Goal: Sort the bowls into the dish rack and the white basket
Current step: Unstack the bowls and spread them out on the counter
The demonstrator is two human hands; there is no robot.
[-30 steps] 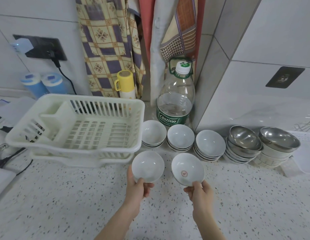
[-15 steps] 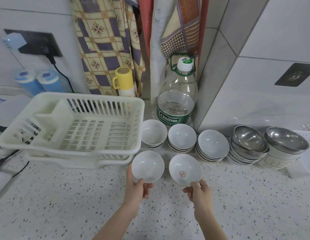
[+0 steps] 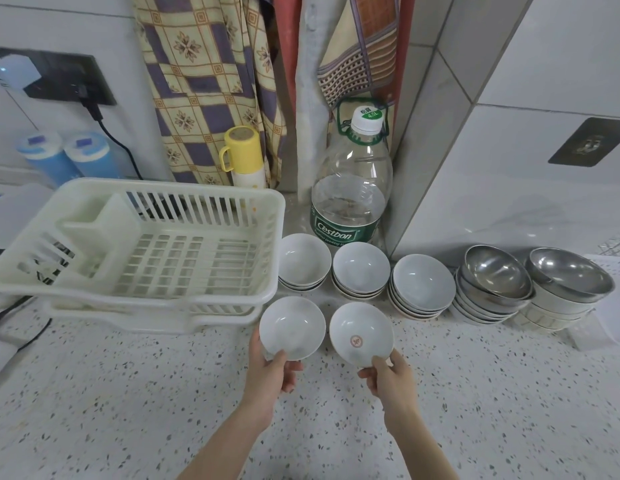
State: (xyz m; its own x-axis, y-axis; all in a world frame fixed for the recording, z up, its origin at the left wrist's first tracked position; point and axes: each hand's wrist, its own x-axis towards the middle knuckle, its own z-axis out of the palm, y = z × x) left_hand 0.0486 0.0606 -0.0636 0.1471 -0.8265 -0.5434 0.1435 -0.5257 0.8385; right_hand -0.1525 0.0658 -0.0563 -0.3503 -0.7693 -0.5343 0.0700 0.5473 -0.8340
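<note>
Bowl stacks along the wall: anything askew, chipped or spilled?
The right-hand stacks lean: the two steel bowls sit tilted atop white bowls. The three white ceramic stacks sit level. No spill or chip visible. Small orange speck on the white plastic dish rack.

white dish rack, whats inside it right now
Nothing in the white dish rack but its own slatted floor and cutlery compartment; no bowls. Inside that compartment is hidden.

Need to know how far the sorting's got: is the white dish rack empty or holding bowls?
Empty: the dish rack shows only bare slats, no bowls.
</note>
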